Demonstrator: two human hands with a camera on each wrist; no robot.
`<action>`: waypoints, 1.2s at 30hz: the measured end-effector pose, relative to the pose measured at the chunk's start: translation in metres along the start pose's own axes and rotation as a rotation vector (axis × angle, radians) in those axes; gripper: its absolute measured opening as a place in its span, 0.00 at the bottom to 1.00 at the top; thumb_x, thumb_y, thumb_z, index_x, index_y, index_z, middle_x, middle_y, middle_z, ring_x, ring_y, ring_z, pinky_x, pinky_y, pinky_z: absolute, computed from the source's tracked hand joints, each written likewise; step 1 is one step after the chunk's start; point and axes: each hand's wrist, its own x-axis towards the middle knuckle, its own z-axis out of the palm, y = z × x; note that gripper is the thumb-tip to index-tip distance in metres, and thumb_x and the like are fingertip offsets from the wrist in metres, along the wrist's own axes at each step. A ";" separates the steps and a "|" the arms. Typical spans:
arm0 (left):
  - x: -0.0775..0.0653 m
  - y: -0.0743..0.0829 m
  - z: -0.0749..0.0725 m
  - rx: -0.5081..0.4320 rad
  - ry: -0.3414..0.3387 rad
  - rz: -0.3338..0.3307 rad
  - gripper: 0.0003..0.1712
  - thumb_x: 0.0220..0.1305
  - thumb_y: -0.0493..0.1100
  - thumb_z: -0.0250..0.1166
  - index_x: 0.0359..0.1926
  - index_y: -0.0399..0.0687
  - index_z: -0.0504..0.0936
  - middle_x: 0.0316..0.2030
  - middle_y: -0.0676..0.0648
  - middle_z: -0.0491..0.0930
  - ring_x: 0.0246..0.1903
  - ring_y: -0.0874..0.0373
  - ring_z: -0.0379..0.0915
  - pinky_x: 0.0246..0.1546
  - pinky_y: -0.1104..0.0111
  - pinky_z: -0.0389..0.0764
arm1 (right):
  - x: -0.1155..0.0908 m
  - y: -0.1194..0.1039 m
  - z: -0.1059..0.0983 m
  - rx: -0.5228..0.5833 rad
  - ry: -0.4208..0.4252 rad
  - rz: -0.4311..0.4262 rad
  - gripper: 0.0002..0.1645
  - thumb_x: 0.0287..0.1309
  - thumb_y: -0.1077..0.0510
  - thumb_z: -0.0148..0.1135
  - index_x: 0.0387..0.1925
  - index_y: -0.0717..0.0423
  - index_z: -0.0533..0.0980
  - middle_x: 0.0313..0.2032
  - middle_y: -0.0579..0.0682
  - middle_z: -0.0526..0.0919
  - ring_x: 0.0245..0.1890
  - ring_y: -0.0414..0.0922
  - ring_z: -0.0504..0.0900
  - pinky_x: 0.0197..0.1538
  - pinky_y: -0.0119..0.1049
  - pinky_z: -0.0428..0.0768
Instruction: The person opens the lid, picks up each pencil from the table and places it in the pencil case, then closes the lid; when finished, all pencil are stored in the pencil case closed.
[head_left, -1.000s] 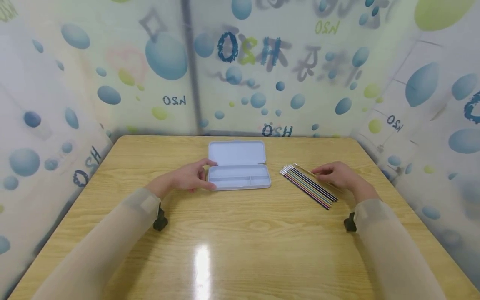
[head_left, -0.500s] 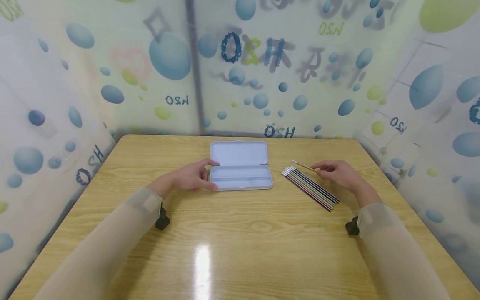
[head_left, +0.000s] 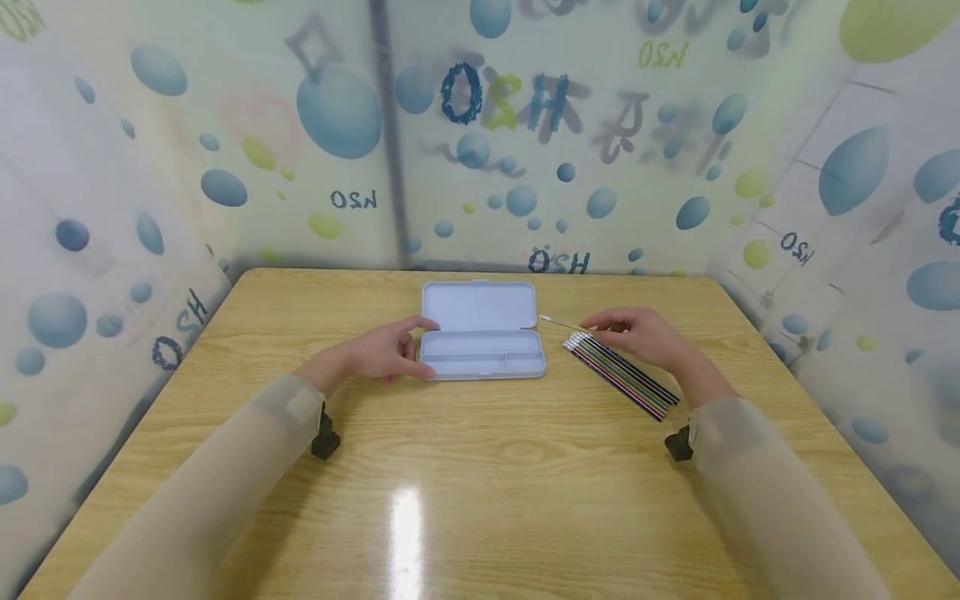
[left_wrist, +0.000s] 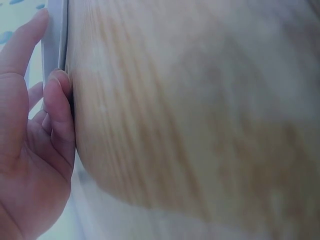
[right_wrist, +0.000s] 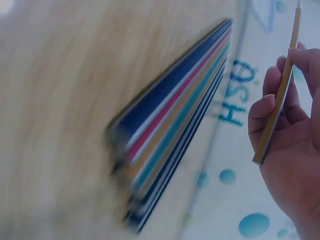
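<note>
- Near the far edge of the table [head_left: 480, 450], left hand [head_left: 378, 352] grips box [head_left: 480, 308]: best held steady.
- Right hand [head_left: 637, 335] pinches pencil [right_wrist: 274, 119]: best raised clear of bundle [head_left: 621, 377].

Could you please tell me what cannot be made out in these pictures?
Head: part of the held pencil, hidden by the right hand.
Left wrist: much of the case, behind the left hand and past the top edge.
Right wrist: near ends of the loose pencils, blurred.
</note>
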 end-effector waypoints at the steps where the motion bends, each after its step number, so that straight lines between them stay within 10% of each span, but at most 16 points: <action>1: 0.000 0.001 0.000 0.000 0.002 -0.003 0.51 0.68 0.56 0.80 0.83 0.56 0.62 0.33 0.45 0.78 0.21 0.56 0.71 0.26 0.65 0.78 | 0.003 -0.004 0.002 -0.001 -0.001 -0.009 0.18 0.80 0.50 0.65 0.65 0.45 0.86 0.54 0.53 0.89 0.48 0.47 0.82 0.48 0.37 0.82; 36: -0.002 0.004 -0.002 -0.001 -0.017 -0.019 0.52 0.69 0.56 0.79 0.85 0.56 0.60 0.33 0.46 0.77 0.23 0.56 0.71 0.27 0.66 0.79 | 0.082 -0.080 0.093 0.050 -0.152 -0.129 0.13 0.77 0.56 0.68 0.57 0.43 0.91 0.58 0.46 0.91 0.55 0.45 0.84 0.63 0.44 0.83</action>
